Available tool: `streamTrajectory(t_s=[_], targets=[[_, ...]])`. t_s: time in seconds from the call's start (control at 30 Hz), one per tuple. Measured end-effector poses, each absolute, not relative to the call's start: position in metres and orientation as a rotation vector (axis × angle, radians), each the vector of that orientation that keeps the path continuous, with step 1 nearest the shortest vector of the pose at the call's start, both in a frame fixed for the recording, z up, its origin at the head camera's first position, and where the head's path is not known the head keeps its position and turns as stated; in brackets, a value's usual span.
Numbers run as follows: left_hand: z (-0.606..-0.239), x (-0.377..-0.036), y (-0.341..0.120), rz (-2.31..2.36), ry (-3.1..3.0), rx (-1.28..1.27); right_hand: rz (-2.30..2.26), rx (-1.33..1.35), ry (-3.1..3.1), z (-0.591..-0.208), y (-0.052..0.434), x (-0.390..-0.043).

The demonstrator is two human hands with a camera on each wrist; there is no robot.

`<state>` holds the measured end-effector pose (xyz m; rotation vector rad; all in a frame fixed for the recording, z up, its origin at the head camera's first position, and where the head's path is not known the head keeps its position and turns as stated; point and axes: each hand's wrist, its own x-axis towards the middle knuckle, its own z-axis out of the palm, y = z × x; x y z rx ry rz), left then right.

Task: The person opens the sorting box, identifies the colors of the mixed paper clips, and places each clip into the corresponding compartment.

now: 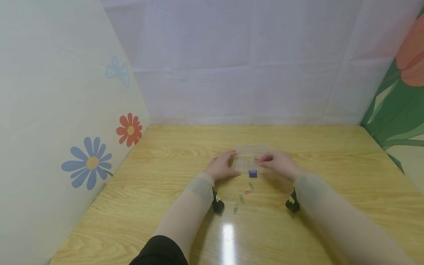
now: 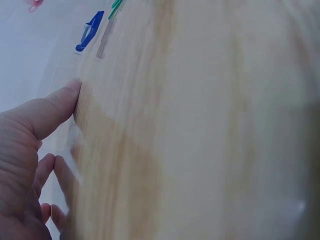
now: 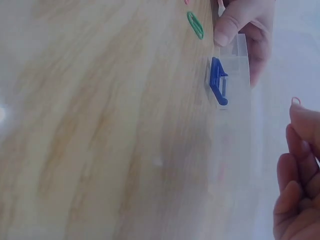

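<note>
A clear plastic box [image 1: 243, 168] with a blue latch [image 1: 253, 174] on its front stands on the table, its lid [image 1: 252, 149] swung back. My left hand [image 1: 222, 167] grips the box's left end. In the right wrist view the left thumb [image 3: 227, 32] lies at the front wall, with fingers round the far side. Over the right half of the box, my right hand [image 1: 279, 163] pinches a red paper clip [image 3: 296, 100] between thumb and fingertip; only its looped end shows. Something small and yellow [image 1: 247, 159] lies inside the box.
In front of the box, a loose line of paper clips runs toward me: a green one [image 1: 251, 186], a pink one [image 1: 247, 192], then two more green clips [image 1: 241, 199]. Behind the wooden table [image 1: 179, 147] hangs a pale cloth [image 1: 215, 66], with flower-printed panels at both sides.
</note>
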<state>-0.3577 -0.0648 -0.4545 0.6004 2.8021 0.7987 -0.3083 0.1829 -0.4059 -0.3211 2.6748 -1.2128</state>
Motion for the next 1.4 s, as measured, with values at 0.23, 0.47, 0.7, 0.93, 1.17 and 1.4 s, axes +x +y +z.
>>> streamTrajectory(t_s=[0.23,0.47,0.7,0.93,1.17,1.4], targets=[[-0.453,-0.357,-0.064,0.793,2.798,0.582,-1.247,-0.209,2.705,-0.404,0.186,-0.317],[-0.454,-0.358,-0.064,0.762,2.808,0.587,-1.231,-0.116,2.747,-0.405,0.192,-0.325],[-0.456,-0.359,-0.065,0.769,2.807,0.597,-1.182,-0.039,2.767,-0.409,0.198,-0.330],[-0.454,-0.358,-0.064,0.769,2.806,0.596,-1.164,-0.042,2.773,-0.409,0.196,-0.330],[-0.453,-0.357,-0.064,0.766,2.808,0.592,-1.147,-0.031,2.773,-0.411,0.194,-0.329],[-0.452,-0.357,-0.064,0.759,2.810,0.591,-1.170,-0.042,2.762,-0.411,0.193,-0.329]])
